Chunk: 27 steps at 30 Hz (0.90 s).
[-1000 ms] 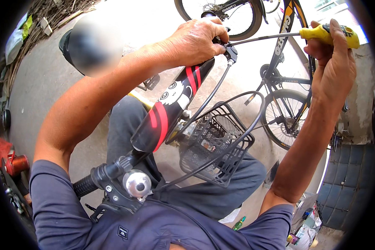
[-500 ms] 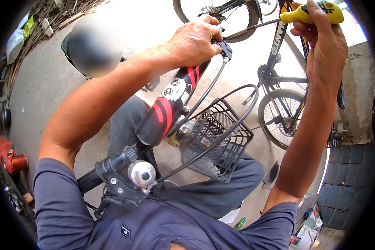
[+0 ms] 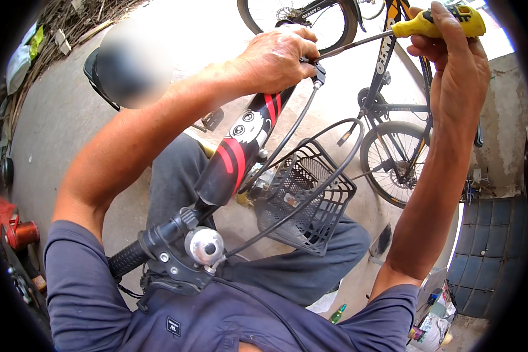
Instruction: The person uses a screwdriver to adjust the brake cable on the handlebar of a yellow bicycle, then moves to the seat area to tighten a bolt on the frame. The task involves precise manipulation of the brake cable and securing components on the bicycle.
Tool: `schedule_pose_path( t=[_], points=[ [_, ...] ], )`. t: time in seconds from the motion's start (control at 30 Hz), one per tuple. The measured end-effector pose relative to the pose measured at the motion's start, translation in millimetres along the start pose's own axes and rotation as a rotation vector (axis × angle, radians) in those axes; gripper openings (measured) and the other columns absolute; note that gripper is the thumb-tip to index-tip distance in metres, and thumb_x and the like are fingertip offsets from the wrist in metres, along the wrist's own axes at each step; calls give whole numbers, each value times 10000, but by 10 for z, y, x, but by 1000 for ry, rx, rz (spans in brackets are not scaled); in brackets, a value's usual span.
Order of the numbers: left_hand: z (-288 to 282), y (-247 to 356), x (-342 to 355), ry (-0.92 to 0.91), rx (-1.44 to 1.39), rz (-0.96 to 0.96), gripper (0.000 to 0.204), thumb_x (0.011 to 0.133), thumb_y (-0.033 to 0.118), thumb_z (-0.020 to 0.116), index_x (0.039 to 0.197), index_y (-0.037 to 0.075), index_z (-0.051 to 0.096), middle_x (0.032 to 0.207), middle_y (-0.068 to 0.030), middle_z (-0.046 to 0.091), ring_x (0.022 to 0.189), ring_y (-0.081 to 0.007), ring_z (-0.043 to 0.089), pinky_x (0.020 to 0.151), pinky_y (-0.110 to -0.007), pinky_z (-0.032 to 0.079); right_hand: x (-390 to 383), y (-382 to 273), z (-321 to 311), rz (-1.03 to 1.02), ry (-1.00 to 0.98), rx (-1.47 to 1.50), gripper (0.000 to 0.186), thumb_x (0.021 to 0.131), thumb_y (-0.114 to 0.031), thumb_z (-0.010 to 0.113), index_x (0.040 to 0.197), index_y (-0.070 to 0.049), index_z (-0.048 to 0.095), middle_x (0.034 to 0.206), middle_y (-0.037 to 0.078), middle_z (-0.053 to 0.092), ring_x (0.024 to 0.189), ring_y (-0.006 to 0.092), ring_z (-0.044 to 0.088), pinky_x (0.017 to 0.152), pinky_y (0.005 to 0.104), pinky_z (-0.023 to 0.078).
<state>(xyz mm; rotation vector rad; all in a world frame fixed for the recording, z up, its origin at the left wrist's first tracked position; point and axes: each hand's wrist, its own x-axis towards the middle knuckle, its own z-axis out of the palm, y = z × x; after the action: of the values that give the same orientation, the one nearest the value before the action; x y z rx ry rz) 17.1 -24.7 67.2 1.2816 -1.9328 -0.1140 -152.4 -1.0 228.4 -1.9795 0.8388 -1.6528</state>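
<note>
My left hand [image 3: 281, 58] is closed on a brake lever assembly [image 3: 318, 73] at the far end of a bicycle handlebar, its cable running down. My right hand [image 3: 454, 67] grips a yellow-handled screwdriver [image 3: 472, 22] at upper right, the shaft reaching left to that assembly. Below my left hand lies a black padded tube [image 3: 223, 167] with red stripes and a cartoon face. The near end of the bar has a silver bell [image 3: 204, 246] and a black grip [image 3: 126, 258] over my lap. A black mesh basket [image 3: 305, 199] hangs among looping cables.
Other bicycles [image 3: 399, 164] stand on the concrete floor [image 3: 47, 152] ahead. Sticks [image 3: 38, 41] are piled at upper left, with a blurred dark object [image 3: 97, 70] nearer. Red spools [image 3: 20, 229] sit at left, a green bottle [image 3: 337, 314] and clutter at lower right, beside a dark grid panel [image 3: 490, 252].
My right hand and the screwdriver handle have moved up and to the left. The handlebar has shifted slightly rightward, and my left hand stays on its far end.
</note>
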Motion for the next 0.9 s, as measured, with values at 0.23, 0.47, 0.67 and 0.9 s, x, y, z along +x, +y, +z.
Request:
schedule_pose_path(
  t=[0.23,0.47,0.67,0.9],
  points=[
    [22,-179,177,-104,-118,-40,285,905,279,720,1117,101,789,1076,-124,767,989,-301,722,931,-382,541,40,60,-29,57,19,-116,207,957,-179,667,1000,20,632,855,112,682,667,149,680,562,238,548],
    [-37,-127,120,-48,-176,-47,190,868,129,761,1022,19,775,1075,-135,759,1046,-280,708,942,-352,533,352,452,-186,17,-30,-121,597,934,-200,763,1381,30,444,895,188,712,710,156,739,545,249,614],
    [-64,-108,199,-66,-231,-66,115,883,155,727,930,65,782,1004,-48,758,992,-255,706,1162,-534,353,468,306,-297,34,-163,-164,630,983,-312,701,1439,21,422,1021,210,699,752,164,743,559,237,607],
    [-45,-149,174,-89,-209,-76,88,855,99,771,922,43,779,1014,-65,763,1044,-223,688,1105,-438,399,581,19,-362,25,-331,-221,439,989,-249,693,1318,28,606,1018,186,713,719,143,731,552,235,583]
  ],
)
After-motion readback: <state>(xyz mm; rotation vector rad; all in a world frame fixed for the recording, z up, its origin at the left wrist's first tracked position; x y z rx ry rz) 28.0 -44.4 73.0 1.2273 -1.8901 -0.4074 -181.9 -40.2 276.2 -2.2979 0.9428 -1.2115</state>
